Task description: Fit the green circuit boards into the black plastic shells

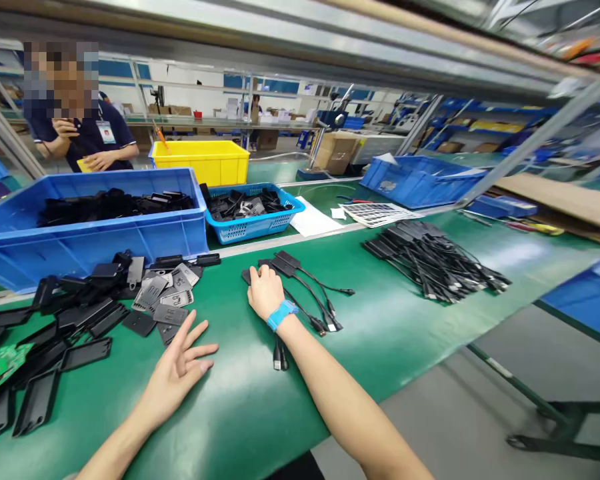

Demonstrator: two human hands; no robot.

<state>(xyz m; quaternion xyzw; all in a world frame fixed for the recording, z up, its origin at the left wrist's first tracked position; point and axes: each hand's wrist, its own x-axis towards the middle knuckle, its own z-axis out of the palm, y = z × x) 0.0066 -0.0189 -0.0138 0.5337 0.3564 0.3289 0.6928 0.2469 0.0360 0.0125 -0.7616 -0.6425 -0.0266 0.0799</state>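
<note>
Bare right forearm [330, 393], bright blue wristband [282, 314] at wrist (left forearm [125, 433] bare too).

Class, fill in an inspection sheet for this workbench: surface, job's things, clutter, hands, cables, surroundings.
Surface: green mat covering the bench.
Job's things: black adapter under the right hand; other adapters lined up beside it.
Clutter: black plastic shells, grey metal plates and a green circuit board at left.
Hands: left hand open, fingers spread, over the mat; right hand curled over the black adapter, grip hidden; blue wristband.
Cables: short leads trail towards the front edge; a piled bundle lies at right.
Surroundings: blue crate, blue basket, yellow crate; a person behind.
</note>
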